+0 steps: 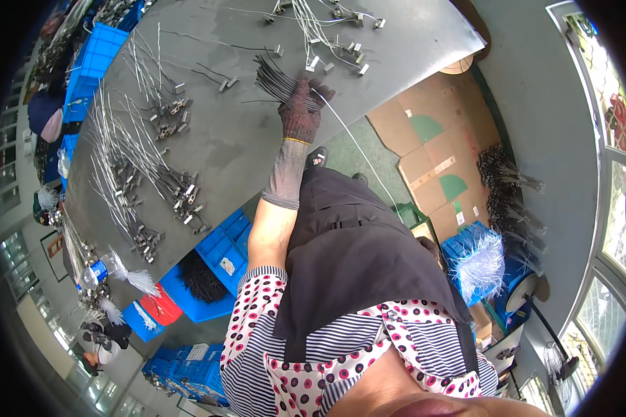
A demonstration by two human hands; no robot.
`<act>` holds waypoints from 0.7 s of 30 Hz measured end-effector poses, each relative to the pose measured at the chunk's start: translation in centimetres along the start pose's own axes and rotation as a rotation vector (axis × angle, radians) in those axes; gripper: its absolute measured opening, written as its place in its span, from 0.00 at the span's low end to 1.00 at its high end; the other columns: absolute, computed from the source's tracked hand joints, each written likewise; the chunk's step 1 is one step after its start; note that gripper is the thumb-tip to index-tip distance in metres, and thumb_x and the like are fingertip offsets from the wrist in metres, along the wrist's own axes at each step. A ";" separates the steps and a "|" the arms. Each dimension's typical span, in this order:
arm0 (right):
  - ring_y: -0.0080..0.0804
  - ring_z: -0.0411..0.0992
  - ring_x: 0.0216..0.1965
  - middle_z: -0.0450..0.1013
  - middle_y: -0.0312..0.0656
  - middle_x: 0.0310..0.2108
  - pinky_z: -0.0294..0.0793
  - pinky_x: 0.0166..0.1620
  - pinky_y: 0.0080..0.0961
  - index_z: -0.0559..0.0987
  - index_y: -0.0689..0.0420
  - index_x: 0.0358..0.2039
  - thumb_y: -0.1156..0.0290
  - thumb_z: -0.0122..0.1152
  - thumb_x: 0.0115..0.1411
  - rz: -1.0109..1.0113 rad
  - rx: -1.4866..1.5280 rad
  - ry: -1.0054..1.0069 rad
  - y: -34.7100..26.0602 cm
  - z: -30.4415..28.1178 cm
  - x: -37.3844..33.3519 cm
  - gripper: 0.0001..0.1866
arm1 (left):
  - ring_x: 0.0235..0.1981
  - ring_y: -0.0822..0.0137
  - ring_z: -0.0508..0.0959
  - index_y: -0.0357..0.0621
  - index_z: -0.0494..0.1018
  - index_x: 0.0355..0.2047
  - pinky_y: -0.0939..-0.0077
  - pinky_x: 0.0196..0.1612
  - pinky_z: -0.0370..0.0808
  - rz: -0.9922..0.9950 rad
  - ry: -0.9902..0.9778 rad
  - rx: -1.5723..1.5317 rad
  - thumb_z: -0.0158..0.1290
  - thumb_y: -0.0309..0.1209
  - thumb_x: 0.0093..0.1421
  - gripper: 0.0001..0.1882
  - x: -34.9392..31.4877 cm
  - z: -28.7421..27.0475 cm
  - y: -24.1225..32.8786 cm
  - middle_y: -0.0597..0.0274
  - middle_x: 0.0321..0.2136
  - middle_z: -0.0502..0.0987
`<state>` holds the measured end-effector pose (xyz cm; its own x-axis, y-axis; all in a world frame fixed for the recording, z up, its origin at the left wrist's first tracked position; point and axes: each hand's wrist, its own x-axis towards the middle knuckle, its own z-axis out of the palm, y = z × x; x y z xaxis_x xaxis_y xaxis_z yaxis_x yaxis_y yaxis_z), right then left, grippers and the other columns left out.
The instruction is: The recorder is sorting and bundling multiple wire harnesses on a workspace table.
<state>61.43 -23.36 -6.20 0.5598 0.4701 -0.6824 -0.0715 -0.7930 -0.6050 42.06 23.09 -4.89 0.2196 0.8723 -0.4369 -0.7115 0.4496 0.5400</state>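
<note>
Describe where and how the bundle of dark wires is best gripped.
Probably around its gathered end, coming from the person's side of the table: the bundle of dark wires narrows at the gloved left hand, while its far ends fan out loosely, so wrapping fingers around the narrow part should keep it together.

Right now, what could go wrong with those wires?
The dark wires might slip from the gloved left hand and scatter, since their ends fan out loosely. The thin white strand runs past the edge of the table, so something could snag it.
</note>
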 end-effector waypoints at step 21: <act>0.32 0.76 0.30 0.79 0.44 0.26 0.73 0.36 0.29 0.82 0.63 0.34 0.65 0.62 0.60 -0.451 -0.175 -0.213 -8.5 3.6 8.2 0.13 | 0.35 0.63 0.82 0.43 0.73 0.47 0.60 0.41 0.83 -0.150 -0.106 0.219 0.55 0.37 0.66 0.14 -4.4 -5.5 -3.9 0.61 0.35 0.80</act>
<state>63.62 -11.35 -8.08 0.3212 0.8335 -0.4496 0.2870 -0.5381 -0.7925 40.20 16.49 -9.04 0.3883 0.8032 -0.4517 -0.5070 0.5955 0.6231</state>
